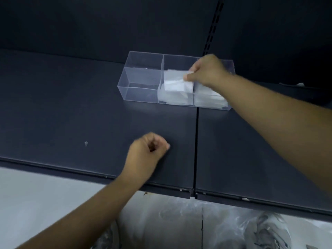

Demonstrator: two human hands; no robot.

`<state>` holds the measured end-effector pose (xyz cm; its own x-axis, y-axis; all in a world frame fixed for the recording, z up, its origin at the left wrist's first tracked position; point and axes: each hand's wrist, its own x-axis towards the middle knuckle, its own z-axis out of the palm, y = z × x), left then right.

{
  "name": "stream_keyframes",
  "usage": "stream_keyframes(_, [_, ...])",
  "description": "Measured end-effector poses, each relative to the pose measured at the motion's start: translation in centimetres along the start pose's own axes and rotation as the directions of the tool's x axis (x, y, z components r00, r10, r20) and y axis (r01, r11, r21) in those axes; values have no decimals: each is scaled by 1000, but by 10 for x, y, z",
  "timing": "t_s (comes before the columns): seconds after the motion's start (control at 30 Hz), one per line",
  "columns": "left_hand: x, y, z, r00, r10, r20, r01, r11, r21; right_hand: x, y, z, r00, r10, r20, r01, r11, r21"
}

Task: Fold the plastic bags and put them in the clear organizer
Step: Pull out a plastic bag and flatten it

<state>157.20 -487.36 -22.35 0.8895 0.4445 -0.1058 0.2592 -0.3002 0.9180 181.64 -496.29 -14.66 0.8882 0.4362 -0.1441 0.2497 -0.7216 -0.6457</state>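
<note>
Folded bag (177,83) (middle compartment) in right hand (206,72)

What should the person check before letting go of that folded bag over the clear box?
1. Right hand pinching the folded white plastic bag: ok.
2. Bag above the middle compartment of the clear plastic organizer: ok.
3. Room left in the middle compartment: ok, bags lie low.
4. Left compartment free: ok.
5. Left hand clear of the organizer, fisted on the dark shelf: ok.
6. Bag fold neat: cannot tell.

Clear 3-compartment organizer (142,76) on shelf; folded white bag (177,83) over mid compartment, left compartment bare
</note>
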Motion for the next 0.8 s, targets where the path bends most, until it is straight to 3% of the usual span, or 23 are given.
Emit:
stream_keyframes(0.1, [-12,-7,4,997,68,17,-70,984,164,12,2,23,999,-32,-22,21,927,-375])
stream_keyframes(0.23, [-18,-7,5,985,166,43,-172,950,260,11,2,35,989,-105,-103,24,804,-594])
stream_keyframes(0.33, [-23,-9,9,972,222,79,-235,912,337,7,5,37,964,-222,-146,93,795,-600])
stream_keyframes(0.43, [-28,-16,13,962,262,82,-273,878,393,5,7,36,945,-326,-23,250,767,-591])
stream_keyframes(0.53, [-32,-21,17,952,294,89,-302,846,440,5,6,30,949,-258,181,315,741,-594])
stream_keyframes(0.6, [-34,-24,17,946,311,94,-317,822,473,2,4,30,949,-215,229,313,705,-636])
stream_keyframes(0.7, [-38,-26,17,930,332,158,-361,741,566,-21,-3,26,940,-288,182,337,709,-619])
stream_keyframes(0.8, [-46,-27,17,901,297,317,-433,552,713,-81,-1,21,831,-556,-5,502,755,-421])
